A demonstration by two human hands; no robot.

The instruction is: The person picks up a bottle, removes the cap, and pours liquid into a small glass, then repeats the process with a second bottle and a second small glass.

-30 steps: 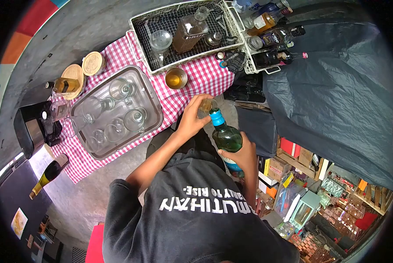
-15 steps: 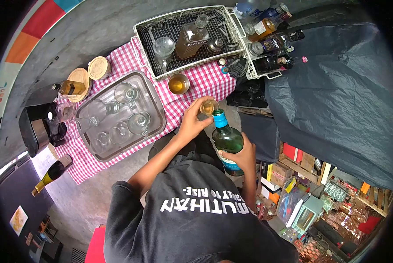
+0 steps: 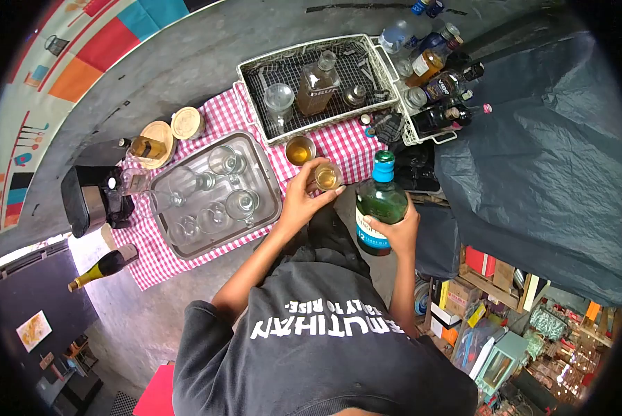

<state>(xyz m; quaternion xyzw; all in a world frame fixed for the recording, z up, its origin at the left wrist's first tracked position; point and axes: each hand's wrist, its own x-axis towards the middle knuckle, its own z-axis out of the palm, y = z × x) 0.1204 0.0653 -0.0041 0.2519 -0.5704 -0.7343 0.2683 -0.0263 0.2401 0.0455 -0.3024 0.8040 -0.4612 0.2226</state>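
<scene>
My left hand [image 3: 302, 197] is closed around a small clear glass [image 3: 328, 177] with some amber liquid in it, held near the table's front edge. In my right hand [image 3: 402, 225] is a green glass bottle [image 3: 382, 201] with a blue neck band and a white and blue label. My fingers wrap its lower body. The bottle's mouth stands to the right of the glass, apart from it. Just beyond my left hand, a metal cup [image 3: 300, 150] with amber liquid rests on the checkered cloth [image 3: 214, 109].
A grey tray [image 3: 275, 201] holds several upturned stemmed glasses. Behind it, a white wire basket [image 3: 252, 73] contains a square decanter [image 3: 316, 87] and a glass. Several bottles [image 3: 429, 64] crowd the right end. A dark bottle [image 3: 106, 267] stands at the left, near wooden lids [image 3: 187, 123].
The green bottle has moved away from the glass, to the right, leaving a wider gap between them. My view has shifted, so the table sits lower and further right.
</scene>
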